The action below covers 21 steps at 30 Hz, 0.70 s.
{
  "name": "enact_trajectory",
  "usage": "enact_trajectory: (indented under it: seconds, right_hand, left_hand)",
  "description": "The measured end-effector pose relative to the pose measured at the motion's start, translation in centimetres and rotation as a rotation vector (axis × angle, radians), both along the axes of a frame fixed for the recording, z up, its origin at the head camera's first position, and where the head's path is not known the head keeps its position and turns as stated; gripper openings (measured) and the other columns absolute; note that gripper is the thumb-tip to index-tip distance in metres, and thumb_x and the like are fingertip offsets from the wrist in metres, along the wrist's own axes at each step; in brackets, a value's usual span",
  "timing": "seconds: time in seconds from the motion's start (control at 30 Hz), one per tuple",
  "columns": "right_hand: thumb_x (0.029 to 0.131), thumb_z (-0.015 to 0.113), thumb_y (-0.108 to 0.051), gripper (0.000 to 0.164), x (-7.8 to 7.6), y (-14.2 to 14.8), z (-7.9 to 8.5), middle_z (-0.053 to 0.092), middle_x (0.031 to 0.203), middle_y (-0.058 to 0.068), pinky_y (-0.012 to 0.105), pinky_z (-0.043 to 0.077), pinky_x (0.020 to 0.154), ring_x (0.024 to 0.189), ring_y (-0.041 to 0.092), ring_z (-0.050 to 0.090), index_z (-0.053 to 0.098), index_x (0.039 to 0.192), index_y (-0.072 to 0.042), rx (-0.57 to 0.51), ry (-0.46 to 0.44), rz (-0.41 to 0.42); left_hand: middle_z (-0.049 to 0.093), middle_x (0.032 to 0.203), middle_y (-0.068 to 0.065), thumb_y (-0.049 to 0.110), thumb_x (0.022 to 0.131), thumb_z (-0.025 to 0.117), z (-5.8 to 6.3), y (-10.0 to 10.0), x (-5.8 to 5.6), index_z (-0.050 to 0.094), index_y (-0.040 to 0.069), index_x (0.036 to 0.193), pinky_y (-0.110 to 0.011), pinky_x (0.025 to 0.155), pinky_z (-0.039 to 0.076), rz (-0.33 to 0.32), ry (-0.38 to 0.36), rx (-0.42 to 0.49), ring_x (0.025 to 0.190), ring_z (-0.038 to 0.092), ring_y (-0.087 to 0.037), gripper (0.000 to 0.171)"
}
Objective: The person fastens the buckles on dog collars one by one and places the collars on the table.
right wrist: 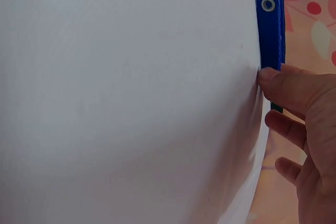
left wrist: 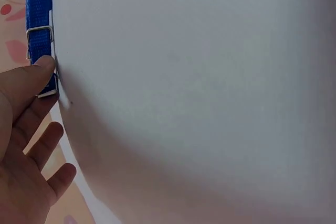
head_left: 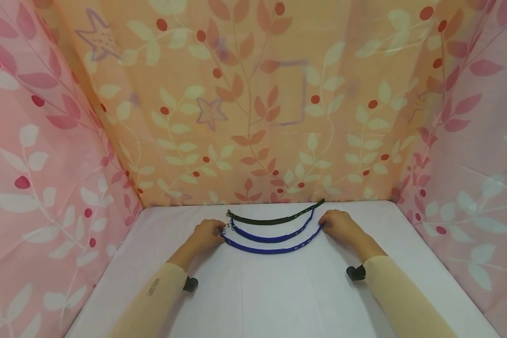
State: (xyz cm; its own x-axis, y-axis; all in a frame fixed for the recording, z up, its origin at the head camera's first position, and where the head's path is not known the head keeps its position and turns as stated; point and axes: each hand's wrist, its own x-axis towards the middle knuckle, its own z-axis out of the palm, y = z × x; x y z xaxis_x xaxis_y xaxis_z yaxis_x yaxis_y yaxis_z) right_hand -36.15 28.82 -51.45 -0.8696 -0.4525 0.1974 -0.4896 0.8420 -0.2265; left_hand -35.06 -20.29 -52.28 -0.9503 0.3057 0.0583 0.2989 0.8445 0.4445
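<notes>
Left side: pink leaf-print fabric (head_left: 29,164) slopes beside the white surface (head_left: 262,291).
Left sleeve: beige (head_left: 152,300), with small dark lettering and a dark device (head_left: 190,284) at the cuff.
Left hand: (head_left: 209,233) its grip pinches the left end of the near blue strap (head_left: 270,252), thumb on top; two fingers stand apart from the strap in the left wrist view.
Buckle: a metal frame (left wrist: 40,28) crosses the strap just above the thumb.
Near blue strap: stretches between both hands over the surface, bowing toward the person.
Middle blue strap: (head_left: 270,240) lies just beyond it in a similar curve, metal fittings at its left end.
Dark strap: (head_left: 270,222) farthest of the three, its right end reaching up and to the right.
Backdrop: orange fabric (head_left: 249,94) with leaves, red dots and purple star outlines rises behind.
Eyelet: a metal ring (right wrist: 263,4) sits in the near strap above the right thumb.
Right hand: (head_left: 338,223) its grip pinches that strap's right end, two lower fingers apart.
Right sleeve: beige (head_left: 405,300), another dark device (head_left: 356,273) at its cuff.
Right side: pink leaf-print drape (head_left: 481,164).
</notes>
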Motion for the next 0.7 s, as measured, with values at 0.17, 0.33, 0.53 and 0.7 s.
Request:
enact_trajectory:
  seconds: [0.17,0.33,0.53,0.7]
  right_hand:
    - [0.083,0.079,-0.008,0.014,0.0,0.8,0.1,0.073,0.095,-0.003,0.053,0.051,0.092,0.098,0.028,0.067,0.078,0.094,-0.017,0.003,-0.025,0.034]
    - [0.082,0.079,-0.009,0.012,0.3,1.5,0.2,0.071,0.09,-0.007,0.049,0.053,0.089,0.092,0.022,0.067,0.077,0.09,-0.019,0.003,-0.041,0.057]
    - [0.082,0.081,-0.01,0.01,1.5,2.2,0.7,0.07,0.087,-0.009,0.044,0.054,0.081,0.086,0.017,0.065,0.076,0.086,-0.018,0.001,-0.002,0.12]
    - [0.083,0.08,-0.008,0.011,2.9,2.5,1.3,0.069,0.085,-0.01,0.041,0.055,0.08,0.084,0.015,0.064,0.075,0.086,-0.017,-0.034,0.002,0.131]
  left_hand:
    - [0.074,0.111,-0.003,0.014,0.081,0.086,0.1,-0.6,0.3,0.075,0.014,0.116,-0.058,0.098,0.043,-0.025,0.014,-0.028,0.112,0.059,-0.031,0.037]
    - [0.072,0.099,0.001,0.013,0.081,0.086,0.5,-1.1,0.8,0.078,0.015,0.102,-0.049,0.094,0.045,-0.042,-0.008,0.019,0.098,0.059,-0.021,0.023]
    - [0.068,0.092,0.004,0.015,0.082,0.086,0.8,-2.0,1.4,0.077,0.015,0.094,-0.041,0.091,0.047,-0.057,-0.046,0.059,0.092,0.057,-0.015,0.016]
    - [0.066,0.087,0.006,0.017,0.084,0.086,1.0,-3.0,1.9,0.073,0.017,0.091,-0.035,0.084,0.048,-0.054,-0.083,0.078,0.085,0.056,-0.012,0.015]
